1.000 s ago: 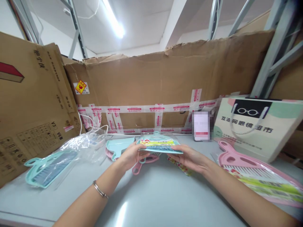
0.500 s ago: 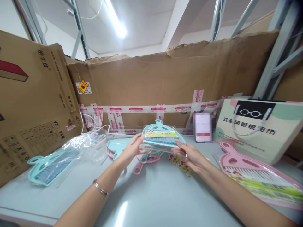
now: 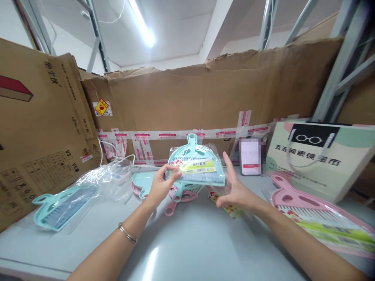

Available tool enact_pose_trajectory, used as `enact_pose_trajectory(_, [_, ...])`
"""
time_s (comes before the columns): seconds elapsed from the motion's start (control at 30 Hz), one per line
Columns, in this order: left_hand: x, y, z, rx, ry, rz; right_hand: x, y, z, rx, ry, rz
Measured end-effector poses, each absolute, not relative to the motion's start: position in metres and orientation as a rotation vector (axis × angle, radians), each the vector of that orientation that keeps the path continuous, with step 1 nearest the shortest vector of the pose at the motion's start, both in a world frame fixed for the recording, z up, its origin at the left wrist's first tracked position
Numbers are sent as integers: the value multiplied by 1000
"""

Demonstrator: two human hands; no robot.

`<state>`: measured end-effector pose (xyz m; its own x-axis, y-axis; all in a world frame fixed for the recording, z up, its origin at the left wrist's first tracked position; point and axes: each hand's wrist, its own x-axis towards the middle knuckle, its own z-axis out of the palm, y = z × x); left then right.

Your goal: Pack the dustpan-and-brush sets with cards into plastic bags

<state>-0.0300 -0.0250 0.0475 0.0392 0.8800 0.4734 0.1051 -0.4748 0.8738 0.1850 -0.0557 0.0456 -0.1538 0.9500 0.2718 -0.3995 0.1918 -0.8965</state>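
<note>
A turquoise dustpan and brush set [image 3: 193, 154] in a clear bag, with a yellow-green label card across it, is held up in the middle of the view. My left hand [image 3: 163, 180] grips its left edge, thumb on the front. My right hand [image 3: 234, 187] is beside its right edge, fingers and thumb spread apart. Behind and below it on the table lie a loose turquoise dustpan [image 3: 143, 181] and a pink brush [image 3: 172, 207], partly covered. Printed label cards [image 3: 228, 207] lie under my right hand.
A bagged turquoise set [image 3: 63, 207] and crumpled plastic bags [image 3: 108, 175] lie left. At right are a bagged pink set [image 3: 316, 210], a paper carrier bag [image 3: 316, 156] and an upright phone [image 3: 250, 156]. Cardboard [image 3: 175, 101] walls the back of the grey table [image 3: 187, 246].
The bagged set has tilted more upright, its label now facing me. My right hand has let go of its right edge and opened; my left hand keeps hold.
</note>
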Motion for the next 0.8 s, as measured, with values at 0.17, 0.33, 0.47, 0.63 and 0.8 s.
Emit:
enact_pose_trajectory(0.17, [-26,-28,42,1532,966,1562,183,-57,37,-760,-1218,1087])
enact_pose_trajectory(0.33, [-23,-30,40,1499,1022,1628,188,-59,29,-916,-1675,752])
enact_pose_trajectory(0.47, [-25,-30,41,1486,1003,1617,190,-54,28,-886,-1691,588])
enact_pose_trajectory(0.63, [-26,-36,43,1600,957,1706,186,-57,33,-825,-1495,568])
enact_pose_trajectory(0.8, [-21,-48,49,1616,826,1757,176,-64,41,-776,-1021,899])
